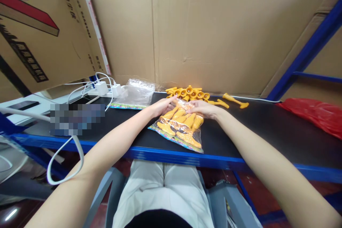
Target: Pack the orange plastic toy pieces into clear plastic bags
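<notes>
A clear plastic bag [184,123] with several yellow-orange plastic pieces inside lies near the front edge of the black tabletop, its colourful printed strip towards me. My left hand [165,106] grips the bag's far left edge, the fingers partly hidden. On the far right edge, my right hand [204,108] pinches the film between thumb and fingers. Just beyond the bag is a pile of the same yellow-orange pieces [189,92], with cup-shaped ends facing me. One loose piece [235,100] lies to the right of the pile.
Flat clear bags [136,94] lie at the back left, beside white chargers and cables [101,87]. A red plastic bag [312,114] rests on the right. Cardboard [213,35] walls the back. A blue metal edge [171,154] runs along the front, and a white cable loop [80,156] hangs left.
</notes>
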Tool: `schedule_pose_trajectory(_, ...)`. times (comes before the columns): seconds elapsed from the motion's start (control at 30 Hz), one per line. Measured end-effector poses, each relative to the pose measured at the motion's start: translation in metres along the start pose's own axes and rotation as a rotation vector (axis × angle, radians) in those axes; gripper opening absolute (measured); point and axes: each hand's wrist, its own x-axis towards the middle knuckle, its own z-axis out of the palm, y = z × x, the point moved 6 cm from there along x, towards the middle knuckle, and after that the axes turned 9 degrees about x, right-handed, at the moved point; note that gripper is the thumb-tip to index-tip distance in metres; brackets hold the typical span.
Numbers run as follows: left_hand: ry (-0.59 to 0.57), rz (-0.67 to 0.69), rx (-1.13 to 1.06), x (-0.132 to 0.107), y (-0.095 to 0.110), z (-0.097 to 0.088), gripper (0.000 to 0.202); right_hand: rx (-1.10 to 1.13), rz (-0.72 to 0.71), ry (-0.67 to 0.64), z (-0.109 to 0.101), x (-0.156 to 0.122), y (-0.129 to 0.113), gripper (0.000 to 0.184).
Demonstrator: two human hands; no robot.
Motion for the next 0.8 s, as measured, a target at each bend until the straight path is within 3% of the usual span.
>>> schedule_pose_trajectory(0.1,-0.061,-0.086,-0.090,0.001,-0.010,0.007,0.024,0.029,0.000,0.006,0.004,0.001,0.001,0.040)
schedule_pose_trajectory(0.3,0.027,-0.087,-0.171,0.001,-0.011,0.004,0.014,0.106,0.022,-0.011,0.007,0.003,0.001,0.027)
schedule_pose_trajectory(0.5,0.048,-0.071,-0.252,0.000,-0.007,0.007,0.015,0.085,0.090,0.065,0.006,-0.001,-0.001,0.017)
schedule_pose_trajectory(0.67,-0.012,-0.044,-0.289,-0.003,-0.003,0.010,0.016,0.133,0.087,0.049,0.012,-0.003,-0.001,0.017)
schedule_pose_trajectory(0.8,-0.128,-0.090,-0.267,-0.004,-0.007,0.017,0.022,0.151,0.085,0.067,0.014,-0.002,0.000,0.015)
